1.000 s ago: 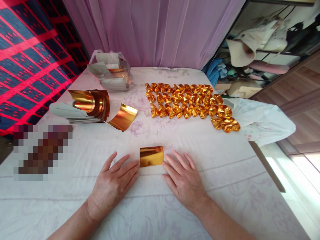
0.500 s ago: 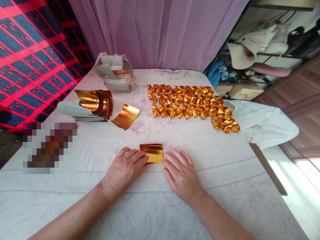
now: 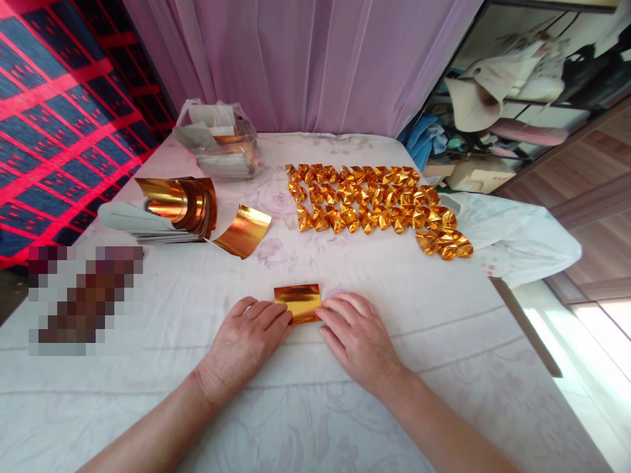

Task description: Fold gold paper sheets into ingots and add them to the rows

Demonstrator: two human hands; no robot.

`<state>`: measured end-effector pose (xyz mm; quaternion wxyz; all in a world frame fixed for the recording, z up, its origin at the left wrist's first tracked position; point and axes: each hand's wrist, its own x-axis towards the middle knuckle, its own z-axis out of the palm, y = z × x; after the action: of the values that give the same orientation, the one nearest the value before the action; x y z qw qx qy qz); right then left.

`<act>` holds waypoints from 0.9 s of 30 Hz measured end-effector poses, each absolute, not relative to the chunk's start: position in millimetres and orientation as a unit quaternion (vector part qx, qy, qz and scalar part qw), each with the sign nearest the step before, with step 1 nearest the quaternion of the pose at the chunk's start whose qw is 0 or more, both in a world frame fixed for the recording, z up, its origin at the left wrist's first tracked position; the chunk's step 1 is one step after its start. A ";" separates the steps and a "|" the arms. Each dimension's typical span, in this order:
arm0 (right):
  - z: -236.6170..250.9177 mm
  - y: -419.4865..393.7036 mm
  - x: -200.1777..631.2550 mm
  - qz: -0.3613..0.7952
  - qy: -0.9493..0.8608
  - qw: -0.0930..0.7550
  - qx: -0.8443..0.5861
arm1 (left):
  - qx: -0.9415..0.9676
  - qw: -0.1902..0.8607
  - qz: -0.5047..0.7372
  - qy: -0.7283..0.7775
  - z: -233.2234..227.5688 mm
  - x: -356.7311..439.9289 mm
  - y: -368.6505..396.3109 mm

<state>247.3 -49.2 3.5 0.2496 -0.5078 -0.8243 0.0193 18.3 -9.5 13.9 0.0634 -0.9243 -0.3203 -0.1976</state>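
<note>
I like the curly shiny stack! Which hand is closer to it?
Left. The left hand lies below and right of the curled gold foil stack; the right hand lies farther right, past the folded gold sheet.

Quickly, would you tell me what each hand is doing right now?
Left hand: fingers curled, pinching the gold foil sheet.
Right hand: pinching the same sheet.

Pale floral cloth [image 3: 444,341] covers the surface; lilac curtain [image 3: 305,59] top centre; red-blue patterned textile [image 3: 54,98] upper left; cluttered shelving [image 3: 517,98] upper right; sunlit floor lower right.
</note>
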 end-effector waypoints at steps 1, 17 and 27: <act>4.0 -46.4 247.9 0.024 -0.823 0.247 -0.511 | -0.924 0.059 -0.200 -0.320 13.3 17.7 -9.2; -9.2 -32.8 247.6 0.087 -0.757 0.311 -0.568 | -0.880 -0.072 -0.224 -0.412 6.4 10.7 -1.0; -6.6 -27.8 240.7 0.081 -0.746 0.288 -0.596 | -0.863 -0.105 -0.220 -0.442 2.6 13.2 2.0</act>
<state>240.7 -27.8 -6.6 0.2876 -0.5957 -0.7455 0.0809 13.2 2.0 2.6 -0.1052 -0.8631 -0.4422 -0.2199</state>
